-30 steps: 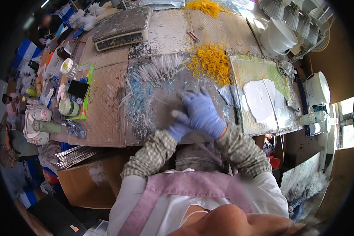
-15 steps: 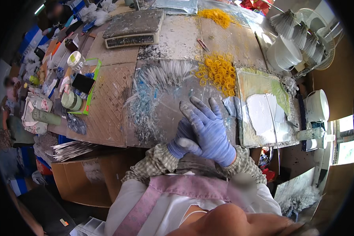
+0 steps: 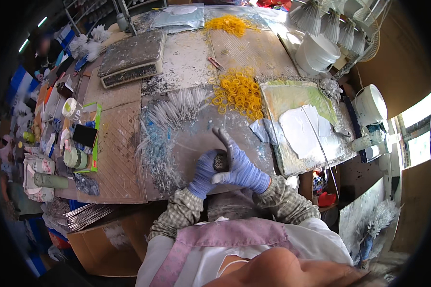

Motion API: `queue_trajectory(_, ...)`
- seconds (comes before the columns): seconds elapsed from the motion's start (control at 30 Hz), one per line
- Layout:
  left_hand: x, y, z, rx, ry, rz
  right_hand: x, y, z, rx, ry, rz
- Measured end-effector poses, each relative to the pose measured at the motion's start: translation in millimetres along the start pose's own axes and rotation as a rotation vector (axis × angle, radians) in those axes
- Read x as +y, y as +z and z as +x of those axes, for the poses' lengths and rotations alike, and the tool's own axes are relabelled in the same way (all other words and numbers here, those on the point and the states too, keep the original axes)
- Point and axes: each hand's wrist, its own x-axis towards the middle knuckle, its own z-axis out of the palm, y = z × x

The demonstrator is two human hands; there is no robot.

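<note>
Both my hands wear blue gloves and meet at the near edge of the worktable. My left hand is curled around a small round bundle of grey-white bristles, whose end faces up. My right hand presses its thumb against the bundle, with the index finger stretched up and away. Loose white bristles lie fanned on the table just beyond my hands. A pile of yellow rubber bands sits further back on the right.
A grey scale stands at the back left. Tape rolls and a green box sit at the left. Foil sheets with white pieces lie at the right, white tubs behind them. A second heap of yellow bands is far back.
My right hand lay spread flat over the left hand and the bundle. It has turned, its index finger has lifted, and the bundle's end now shows between my hands.
</note>
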Motion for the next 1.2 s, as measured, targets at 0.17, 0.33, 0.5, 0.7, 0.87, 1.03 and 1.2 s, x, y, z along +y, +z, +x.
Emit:
queue_trajectory(0.17,10,-2,6,0.064,0.220,0.123,49,42,-38,-0.192,0.123,-0.253)
queue_trajectory(0.33,-1,-6,-3,-0.031,-0.072,-0.317,48,54,-35,0.065,0.155,-0.081)
queue_trajectory(0.5,-9,-22,7,-0.202,0.317,0.230,37,18,-24,-0.201,0.313,0.319)
queue_trajectory(0.7,48,-29,21,-0.170,0.088,-0.271,7,-7,-16,0.033,0.160,0.218)
queue_trajectory(0.87,16,4,12,0.051,0.210,0.181,66,45,-41,-0.044,0.092,-0.328)
queue_trajectory(1.03,35,-3,5,-0.128,-0.354,-0.629,28,23,-26,0.086,0.200,0.320)
queue_trajectory(1.2,40,-12,21,-0.167,-0.107,-0.646,39,0,-20,-0.250,0.247,0.523)
